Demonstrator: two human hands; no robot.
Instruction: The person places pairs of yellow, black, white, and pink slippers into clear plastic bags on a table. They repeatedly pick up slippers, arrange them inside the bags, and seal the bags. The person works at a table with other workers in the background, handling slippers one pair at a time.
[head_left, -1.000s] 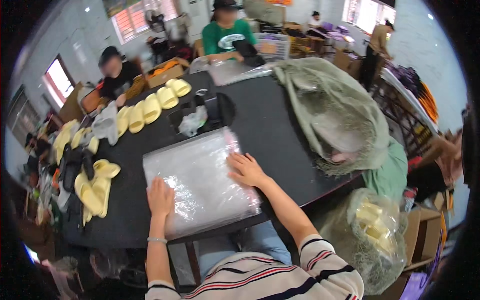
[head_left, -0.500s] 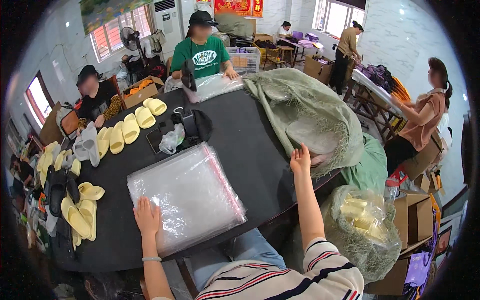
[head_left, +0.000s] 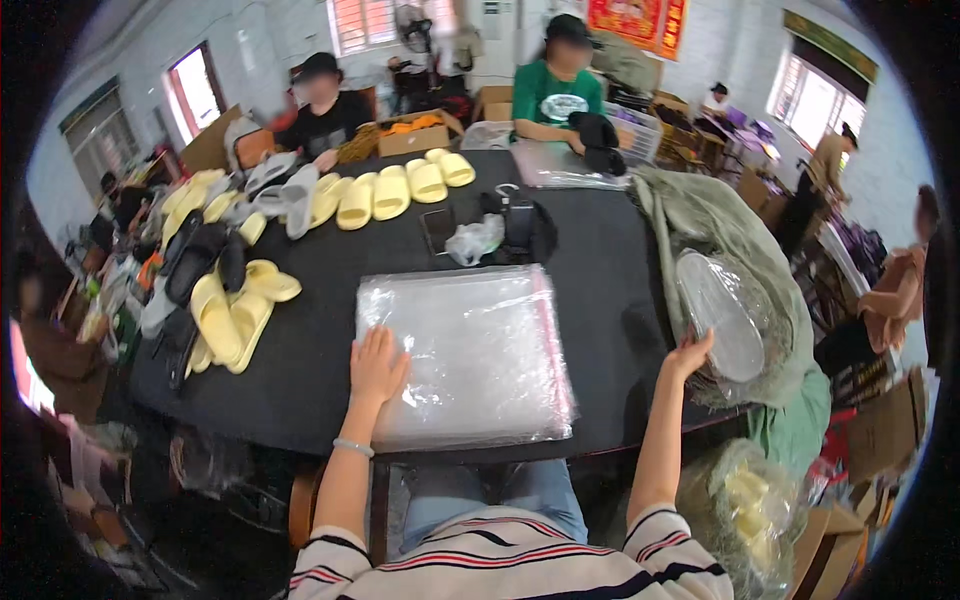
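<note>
A stack of clear plastic bags (head_left: 470, 350) with a pinkish-red strip along its right edge lies before me on the table. My left hand (head_left: 378, 362) rests on the stack's left side, fingers stretched out flat. At the right, my right hand (head_left: 688, 357) is at the mouth of a green woven sack (head_left: 790, 300). Its fingers are closed at the lower left edge of a translucent, sole-shaped piece (head_left: 722, 318), which stands tilted in the sack's opening. More clear plastic shows around that piece; the fingers' far side is hidden.
Yellow slippers (head_left: 390, 193), grey ones (head_left: 299, 200) and black ones (head_left: 193, 260) lie along the table's left and far sides. A phone (head_left: 438, 230) and a crumpled clear bag (head_left: 474, 240) sit beyond the stack. Co-workers sit across the table. A bag of yellow slippers (head_left: 750, 505) stands low right.
My view has turned left, shifting everything rightward. The sole-shaped piece now stands out at the sack's mouth, with my right fingers at its edge. My left hand stays on the stack.
</note>
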